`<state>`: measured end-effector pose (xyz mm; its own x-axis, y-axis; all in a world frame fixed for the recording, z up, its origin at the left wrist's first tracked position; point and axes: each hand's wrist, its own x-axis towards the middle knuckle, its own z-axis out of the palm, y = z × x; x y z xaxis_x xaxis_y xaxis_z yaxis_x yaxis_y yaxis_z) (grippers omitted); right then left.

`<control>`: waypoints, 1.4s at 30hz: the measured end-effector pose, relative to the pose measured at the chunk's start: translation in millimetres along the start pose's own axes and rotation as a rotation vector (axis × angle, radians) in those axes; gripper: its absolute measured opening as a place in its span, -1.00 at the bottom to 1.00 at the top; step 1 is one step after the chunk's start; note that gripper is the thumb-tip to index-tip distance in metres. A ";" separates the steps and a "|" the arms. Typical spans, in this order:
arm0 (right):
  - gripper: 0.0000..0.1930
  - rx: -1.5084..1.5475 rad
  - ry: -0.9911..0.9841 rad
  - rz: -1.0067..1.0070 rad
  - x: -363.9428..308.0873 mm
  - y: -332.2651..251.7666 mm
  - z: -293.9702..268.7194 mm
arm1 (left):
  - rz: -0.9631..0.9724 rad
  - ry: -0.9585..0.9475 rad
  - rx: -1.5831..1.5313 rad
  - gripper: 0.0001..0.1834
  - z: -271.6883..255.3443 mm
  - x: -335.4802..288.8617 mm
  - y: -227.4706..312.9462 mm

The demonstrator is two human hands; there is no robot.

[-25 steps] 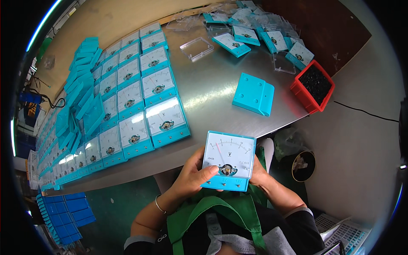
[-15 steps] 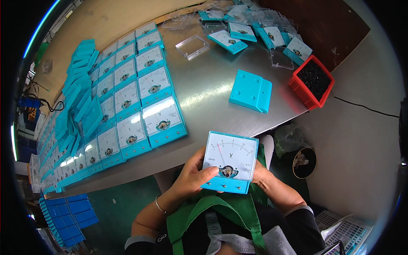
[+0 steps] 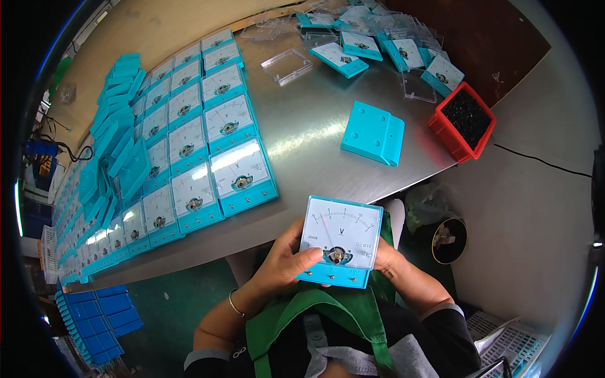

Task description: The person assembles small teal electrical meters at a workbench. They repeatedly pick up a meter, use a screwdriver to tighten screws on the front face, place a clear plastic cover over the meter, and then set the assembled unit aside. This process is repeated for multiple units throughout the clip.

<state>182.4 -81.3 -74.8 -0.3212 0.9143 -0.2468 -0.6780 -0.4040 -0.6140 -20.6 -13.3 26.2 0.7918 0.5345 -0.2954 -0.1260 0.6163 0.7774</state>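
Note:
A voltmeter (image 3: 343, 233) with a white dial, red needle and turquoise base is held up in front of me, over my lap, its face toward me. My left hand (image 3: 291, 255) grips its left side, the thumb lying on the front near the needle's pivot. At its right edge is my right hand (image 3: 386, 257), with most of its fingers hidden behind the meter. Beyond the meter, a turquoise plastic back cover (image 3: 373, 133) lies on the metal table (image 3: 309, 160).
Rows of similar voltmeters (image 3: 239, 170) fill the table's left, with loose turquoise covers (image 3: 113, 145) heaped on them. A red bin (image 3: 455, 145) of small black parts stands at the right edge. More meters (image 3: 404, 53) and a clear cover (image 3: 287, 66) lie at the back.
Hardly anything differs. Both hands keep the voltmeter in nearly the same place, and the view has shifted very slightly.

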 end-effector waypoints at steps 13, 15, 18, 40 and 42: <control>-0.69 -1.183 0.154 -0.822 -8.4 -7.7 36.6 | 0.076 0.055 -0.117 -0.37 1.0 2.6 -6.6; -0.68 -1.185 0.162 -0.881 -7.0 -6.1 36.9 | 0.085 0.068 -0.110 -0.38 1.9 2.3 -7.7; -0.68 -1.293 0.224 -0.958 -9.7 -10.8 47.2 | 0.108 0.080 -0.098 -0.39 0.4 3.5 -12.0; -0.68 -1.199 0.304 -0.980 -3.5 -6.0 51.9 | 0.184 0.047 -0.206 -0.38 1.8 6.6 -15.1; -0.69 -1.251 0.333 -0.967 -4.4 -6.0 53.5 | 0.193 0.049 -0.200 -0.39 2.2 6.2 -16.6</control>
<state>152.5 -84.5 -29.9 0.1479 0.8318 0.5350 0.4588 0.4215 -0.7822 -12.3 -21.5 12.7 0.7124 0.6774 -0.1832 -0.3907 0.5997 0.6983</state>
